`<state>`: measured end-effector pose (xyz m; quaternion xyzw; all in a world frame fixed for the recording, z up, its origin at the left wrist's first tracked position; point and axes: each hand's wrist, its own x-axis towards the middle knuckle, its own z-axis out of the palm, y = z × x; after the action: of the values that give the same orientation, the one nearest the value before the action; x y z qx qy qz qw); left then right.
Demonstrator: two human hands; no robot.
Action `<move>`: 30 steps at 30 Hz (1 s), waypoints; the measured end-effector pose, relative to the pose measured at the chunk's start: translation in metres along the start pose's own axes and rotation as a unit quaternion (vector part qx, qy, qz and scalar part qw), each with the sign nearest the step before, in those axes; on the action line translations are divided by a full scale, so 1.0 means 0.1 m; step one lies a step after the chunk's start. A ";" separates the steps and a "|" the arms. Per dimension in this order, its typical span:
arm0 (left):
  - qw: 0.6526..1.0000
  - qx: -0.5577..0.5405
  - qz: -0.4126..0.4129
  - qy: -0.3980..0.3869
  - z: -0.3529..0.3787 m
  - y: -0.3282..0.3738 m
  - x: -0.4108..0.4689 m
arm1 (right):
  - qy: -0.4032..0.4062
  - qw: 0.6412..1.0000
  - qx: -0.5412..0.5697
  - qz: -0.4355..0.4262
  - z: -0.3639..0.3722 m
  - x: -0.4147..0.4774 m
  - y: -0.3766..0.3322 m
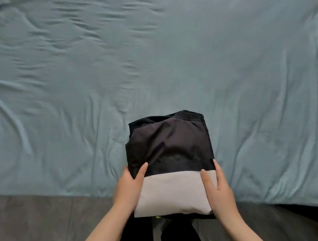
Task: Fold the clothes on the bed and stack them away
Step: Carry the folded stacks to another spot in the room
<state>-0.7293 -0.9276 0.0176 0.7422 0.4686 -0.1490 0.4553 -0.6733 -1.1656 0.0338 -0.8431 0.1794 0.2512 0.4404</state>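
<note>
Our two arms reach up from the bottom of the view, at 6 o'clock, and they are the closest things to us. Between them, low down, we see dark legs (178,235) over the floor (41,223).

We go on from the biggest thing to the smallest. Biggest is the bed (152,57). Its blue-green sheet fills the view from 9 o'clock across 12 o'clock to 3 o'clock. The sheet has many soft wrinkles, and its near edge runs across the lower part of the view. Below that edge lies the floor, made of dark gray boards, at 7 o'clock and 5 o'clock.

Next is the folded pile (171,163), a little below the middle, toward 6 o'clock. Its far part is black and a bit shiny. Its near part is a pale gray band. The far half sits over the sheet and the near half sticks out past the bed's edge, over the floor. We cannot tell if the far end rests on the sheet or is lifted off it. A tiny bit of yellow-green peeks out under the near edge.

Smallest are our hands. Our left hand (128,188) holds the pile's left side, at 7 o'clock from its middle, with the thumb lying on top of the black cloth. Our right hand (217,188) holds the right side, at 5 o'clock, with the thumb on the gray band. Both hands are gripping the pile, one on each side.
</note>
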 end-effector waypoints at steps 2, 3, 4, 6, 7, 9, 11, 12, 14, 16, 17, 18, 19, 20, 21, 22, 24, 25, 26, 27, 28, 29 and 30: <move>1.000 0.013 -0.025 -0.015 0.09 -0.10 -0.04 | -0.009 1.000 -0.015 0.009 0.03 -0.03 0.11; 0.998 0.015 -0.047 -0.036 0.14 -0.14 -0.04 | -0.024 0.999 -0.035 0.027 0.05 -0.03 0.15; 0.996 0.012 -0.064 -0.056 0.18 -0.15 -0.04 | -0.042 0.997 -0.057 0.044 0.06 -0.02 0.17; 0.995 0.015 -0.082 -0.059 0.19 -0.10 -0.03 | -0.050 0.989 -0.127 0.064 0.07 0.02 0.13; 0.996 0.050 -0.068 -0.027 0.19 -0.04 -0.04 | -0.023 0.979 -0.195 0.050 0.06 0.04 0.08; 0.974 0.186 0.063 0.113 0.19 0.13 -0.12 | 0.066 0.955 -0.282 -0.061 0.07 0.04 -0.09; 0.906 0.235 0.293 0.194 0.28 0.34 -0.16 | 0.105 0.925 -0.281 -0.234 0.17 0.10 -0.28; 0.863 0.265 0.394 0.176 0.35 0.41 -0.13 | 0.091 0.901 -0.292 -0.309 0.24 0.16 -0.34; 0.806 0.380 0.448 0.069 0.45 0.44 0.04 | 0.010 0.846 -0.389 -0.363 0.37 0.36 -0.33; 0.809 0.461 0.361 -0.047 0.49 0.37 0.31 | -0.076 0.815 -0.487 -0.303 0.40 0.60 -0.21; 0.816 0.476 0.322 -0.058 0.51 0.32 0.43 | -0.083 0.815 -0.508 -0.265 0.42 0.71 -0.12; 0.819 0.482 0.305 -0.056 0.54 0.31 0.51 | -0.079 0.820 -0.512 -0.245 0.44 0.79 -0.10; 0.821 0.479 0.307 -0.052 0.56 0.32 0.53 | -0.077 0.829 -0.499 -0.241 0.46 0.81 -0.09; 0.818 0.479 0.316 -0.047 0.55 0.35 0.49 | -0.076 0.837 -0.482 -0.246 0.45 0.77 -0.14; 0.820 0.466 0.330 -0.029 0.53 0.36 0.44 | -0.070 0.846 -0.460 -0.261 0.43 0.71 -0.17; 0.826 0.442 0.349 -0.010 0.48 0.31 0.37 | -0.063 0.851 -0.439 -0.283 0.37 0.63 -0.14; 0.809 0.450 0.374 -0.054 0.28 0.11 0.20 | -0.099 0.827 -0.459 -0.308 0.16 0.43 0.02; 0.783 0.486 0.374 -0.107 0.16 -0.03 0.16 | -0.135 0.802 -0.501 -0.296 0.02 0.35 0.13; 0.760 0.524 0.351 -0.157 0.05 -0.14 0.13 | -0.167 0.787 -0.534 -0.260 -0.12 0.29 0.23; 0.750 0.551 0.318 -0.182 -0.05 -0.17 0.11 | -0.183 0.786 -0.549 -0.219 -0.22 0.28 0.28; 0.748 0.561 0.303 -0.185 -0.12 -0.14 0.12 | -0.181 0.792 -0.549 -0.199 -0.27 0.30 0.27; 0.750 0.562 0.297 -0.185 -0.17 -0.06 0.13 | -0.172 0.796 -0.545 -0.199 -0.28 0.30 0.21; 0.751 0.558 0.302 -0.182 -0.21 0.07 0.10 | -0.159 0.802 -0.539 -0.204 -0.28 0.29 0.10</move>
<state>-0.7226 -0.9058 0.0259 0.9261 -0.0379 -0.3709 0.0575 -0.6477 -1.1967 0.0243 -0.9099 -0.2338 0.3421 -0.0214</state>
